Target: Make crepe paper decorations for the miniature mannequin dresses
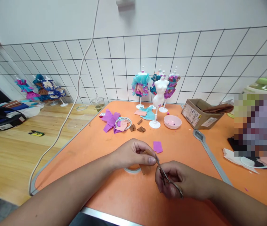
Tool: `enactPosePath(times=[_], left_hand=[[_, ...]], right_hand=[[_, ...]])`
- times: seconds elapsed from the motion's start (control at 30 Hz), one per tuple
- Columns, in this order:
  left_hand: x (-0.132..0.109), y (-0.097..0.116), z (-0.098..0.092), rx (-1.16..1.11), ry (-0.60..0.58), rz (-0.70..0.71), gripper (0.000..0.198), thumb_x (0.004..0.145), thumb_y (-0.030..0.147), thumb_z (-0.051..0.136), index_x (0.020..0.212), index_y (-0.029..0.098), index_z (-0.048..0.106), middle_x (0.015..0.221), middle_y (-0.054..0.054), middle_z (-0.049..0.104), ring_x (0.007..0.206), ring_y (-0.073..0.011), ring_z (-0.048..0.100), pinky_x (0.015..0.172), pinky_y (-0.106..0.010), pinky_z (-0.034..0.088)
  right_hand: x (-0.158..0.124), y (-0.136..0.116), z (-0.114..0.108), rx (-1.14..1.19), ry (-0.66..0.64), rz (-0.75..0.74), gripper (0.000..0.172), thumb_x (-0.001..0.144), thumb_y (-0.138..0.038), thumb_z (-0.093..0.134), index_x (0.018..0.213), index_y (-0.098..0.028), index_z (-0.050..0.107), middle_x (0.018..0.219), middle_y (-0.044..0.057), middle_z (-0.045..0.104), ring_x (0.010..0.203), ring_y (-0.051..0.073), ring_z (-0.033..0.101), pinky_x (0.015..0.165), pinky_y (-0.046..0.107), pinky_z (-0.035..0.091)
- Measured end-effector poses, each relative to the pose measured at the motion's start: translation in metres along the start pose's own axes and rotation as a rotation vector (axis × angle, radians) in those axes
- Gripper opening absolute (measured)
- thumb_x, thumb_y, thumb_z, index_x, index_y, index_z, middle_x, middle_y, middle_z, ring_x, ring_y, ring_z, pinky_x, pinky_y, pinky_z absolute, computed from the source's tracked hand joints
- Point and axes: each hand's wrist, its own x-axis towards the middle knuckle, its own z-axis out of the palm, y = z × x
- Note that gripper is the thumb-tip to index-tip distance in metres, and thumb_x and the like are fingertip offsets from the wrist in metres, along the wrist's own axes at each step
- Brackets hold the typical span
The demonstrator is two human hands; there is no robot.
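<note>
My left hand [132, 155] pinches a piece of brown crepe paper [145, 170] between thumb and fingers. My right hand [182, 180] grips a pair of metal scissors [163, 174], fingers round the handles. The blades point up and away, their tips at the paper's edge by my left fingertips; whether they touch it I cannot tell. Partly hidden beneath my left hand, the edge of a pale ring [132, 171] shows on the orange table mat [114, 201]. A small purple paper piece [157, 147] lies just beyond my hands.
A bare white mini dress form [161, 91] stands ahead, with several dressed ones [141, 84] behind. Folded brown scraps [141, 129], purple paper [109, 119], a white ring [129, 120] and a pink bowl [172, 122] lie mid-table. A cardboard box [192, 114] sits right; a cable [79, 75] hangs left.
</note>
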Motion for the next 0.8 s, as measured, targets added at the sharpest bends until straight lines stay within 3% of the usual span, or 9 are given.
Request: enactPosePath(times=[0.2,0.33,0.43,0.57,0.8], left_hand=[[0.0011,-0.0048,-0.0009,0.083,-0.047,-0.043,0.032,0.068,0.042,0.078,0.079,0.011,0.074,0.077,-0.004,0.070,0.071,-0.0122,0.060,0.072,-0.024,0.047],[0.0010,-0.0046,-0.0008,0.077,-0.065,-0.047,0.032,0.068,0.041,0.078,0.079,0.011,0.074,0.077,-0.005,0.071,0.071,-0.0122,0.061,0.072,-0.024,0.047],[0.0010,-0.0031,-0.0009,0.028,-0.007,-0.020,0.032,0.065,0.038,0.080,0.086,0.014,0.074,0.077,-0.003,0.071,0.070,-0.0106,0.061,0.070,-0.021,0.047],[0.0016,-0.0020,-0.0012,-0.056,0.046,-0.007,0.032,0.062,0.033,0.083,0.087,0.016,0.073,0.076,-0.001,0.071,0.067,-0.0092,0.061,0.066,-0.020,0.047],[0.0038,-0.0050,0.0010,0.018,-0.022,0.002,0.018,0.070,0.031,0.077,0.071,0.013,0.073,0.068,0.000,0.067,0.065,-0.0081,0.057,0.070,-0.021,0.045]], right_hand=[[-0.0004,-0.0021,0.0014,-0.035,-0.023,0.006,0.051,0.068,-0.056,0.075,0.092,-0.013,0.064,0.076,0.000,0.055,0.066,0.010,0.046,0.057,0.019,0.037],[0.0003,-0.0025,0.0001,-0.007,-0.024,0.005,0.040,0.071,-0.048,0.076,0.086,-0.012,0.065,0.066,-0.004,0.050,0.057,0.006,0.041,0.054,0.017,0.034],[0.0010,-0.0024,-0.0011,-0.002,0.017,0.011,0.034,0.072,-0.043,0.075,0.079,-0.012,0.063,0.062,-0.004,0.050,0.054,0.006,0.042,0.051,0.018,0.035],[0.0014,-0.0021,-0.0009,-0.029,0.056,0.008,0.033,0.073,-0.042,0.074,0.081,-0.012,0.062,0.071,0.000,0.057,0.059,0.009,0.050,0.054,0.020,0.038],[0.0018,-0.0018,0.0002,-0.046,0.011,-0.012,0.044,0.071,-0.050,0.075,0.092,-0.012,0.063,0.071,-0.002,0.053,0.062,0.008,0.044,0.057,0.019,0.037]])
